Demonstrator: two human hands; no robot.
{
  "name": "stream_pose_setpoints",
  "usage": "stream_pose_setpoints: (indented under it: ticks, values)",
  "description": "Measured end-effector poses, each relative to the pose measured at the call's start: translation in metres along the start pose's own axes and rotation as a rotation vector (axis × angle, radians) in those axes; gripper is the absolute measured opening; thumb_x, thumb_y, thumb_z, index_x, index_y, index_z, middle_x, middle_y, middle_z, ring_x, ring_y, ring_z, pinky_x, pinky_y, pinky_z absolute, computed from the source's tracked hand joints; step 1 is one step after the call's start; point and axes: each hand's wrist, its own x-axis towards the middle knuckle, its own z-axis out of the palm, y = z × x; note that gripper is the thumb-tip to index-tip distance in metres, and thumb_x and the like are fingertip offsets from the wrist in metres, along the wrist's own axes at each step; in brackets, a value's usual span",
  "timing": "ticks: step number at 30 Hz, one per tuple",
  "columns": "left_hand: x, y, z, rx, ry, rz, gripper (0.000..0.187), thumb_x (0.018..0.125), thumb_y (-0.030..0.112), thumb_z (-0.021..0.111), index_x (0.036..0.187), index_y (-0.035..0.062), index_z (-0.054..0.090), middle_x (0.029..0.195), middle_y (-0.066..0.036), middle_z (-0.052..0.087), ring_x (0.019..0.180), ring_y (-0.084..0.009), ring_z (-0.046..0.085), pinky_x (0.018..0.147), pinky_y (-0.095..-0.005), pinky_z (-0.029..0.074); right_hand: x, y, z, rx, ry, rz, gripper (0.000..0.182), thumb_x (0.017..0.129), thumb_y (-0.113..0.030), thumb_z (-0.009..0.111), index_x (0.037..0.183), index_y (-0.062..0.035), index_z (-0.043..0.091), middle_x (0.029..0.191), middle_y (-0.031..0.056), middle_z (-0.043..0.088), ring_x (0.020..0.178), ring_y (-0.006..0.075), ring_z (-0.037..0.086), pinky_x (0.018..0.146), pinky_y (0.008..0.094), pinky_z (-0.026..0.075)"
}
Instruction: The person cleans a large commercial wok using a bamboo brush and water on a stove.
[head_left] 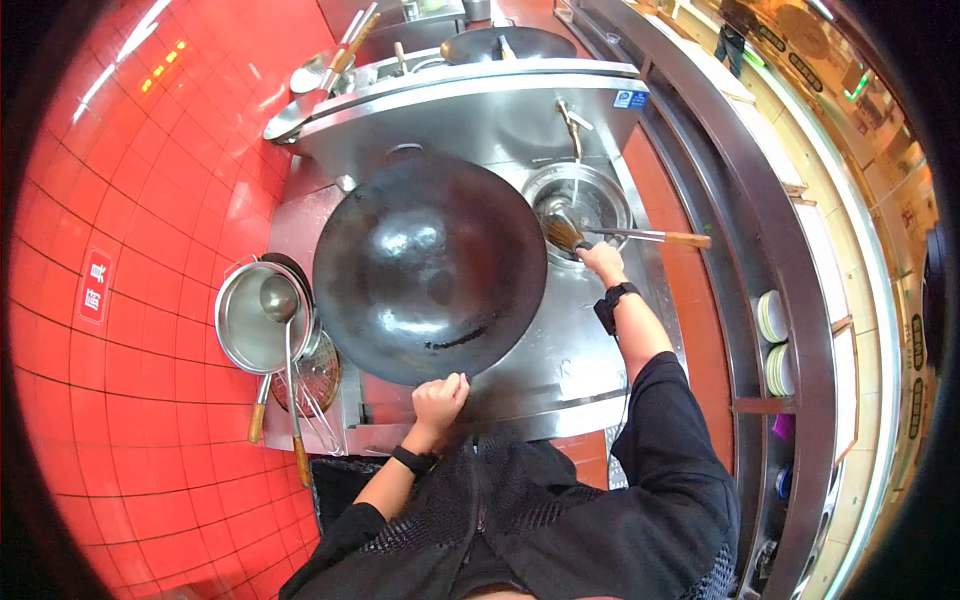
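A large dark wok [430,268] sits on the steel stove, its inside shiny and holding no food. My left hand [440,402] is closed at the near rim of the wok; the part it grips is hidden under the fingers. To the right, my right hand [603,262] is wrapped round a wok brush [566,233] with brown bristles. The bristles point into a round metal basin [540,182]. A thin stream of water runs into this basin from a tap [571,118]. Across the basin's near side lies a wooden-handled utensil [650,235], its head hidden.
On the left stands a steel pot [228,330] with a ladle [280,300] in it, beside a wire strainer [318,375]. A steel backsplash [470,105] rises behind the wok. Another wok [540,44] is beyond it. Shelves with stacked plates [772,318] run along the right.
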Motion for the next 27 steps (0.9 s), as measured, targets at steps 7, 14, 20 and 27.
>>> stream_pose_setpoints:
  ticks: [7,14,20,27]
  values:
    - [0.000,0.000,-0.002,-0.058,-0.004,0.006,0.032,0.081,0.021,0.065,0.055,0.0132,0.046,0.044,-0.006,0.046,0.038,-0.0234,0.050,0.039,-0.0367,0.039,0.009,-0.026,0.031,-0.123,0.006,-0.054,0.039,0.082,-0.035,0.061,0.099,-0.0009,0.068,0.107,0.0168,0.067,0.103,0.0314,0.064,0.088,0.0391,0.050]
    - [0.000,0.000,-0.002,-0.065,0.011,0.000,0.032,0.081,0.022,0.064,0.055,0.0137,0.046,0.044,-0.005,0.047,0.038,-0.0234,0.050,0.039,-0.0361,0.040,0.005,-0.016,0.000,-0.016,-0.062,-0.033,0.051,0.082,-0.047,0.059,0.098,0.0012,0.067,0.105,0.0190,0.066,0.098,0.0320,0.065,0.085,0.0384,0.050]
    - [-0.001,-0.001,0.001,-0.056,0.037,0.013,0.032,0.080,0.021,0.065,0.055,0.0139,0.047,0.044,-0.005,0.047,0.037,-0.0237,0.049,0.039,-0.0364,0.041,0.020,0.026,-0.055,0.641,-0.428,0.125,0.043,0.085,-0.049,0.060,0.069,-0.0093,0.059,0.057,0.0002,0.051,0.042,0.0094,0.042,0.037,0.0258,0.031]
    - [0.000,-0.001,0.000,-0.053,0.026,0.006,0.033,0.081,0.021,0.065,0.055,0.0133,0.046,0.043,-0.006,0.047,0.037,-0.0246,0.050,0.038,-0.0374,0.041,-0.029,0.039,-0.136,0.797,-0.329,0.043,0.041,0.087,-0.053,0.055,0.074,-0.0136,0.054,0.053,-0.0040,0.049,0.036,0.0046,0.041,0.032,0.0204,0.025]
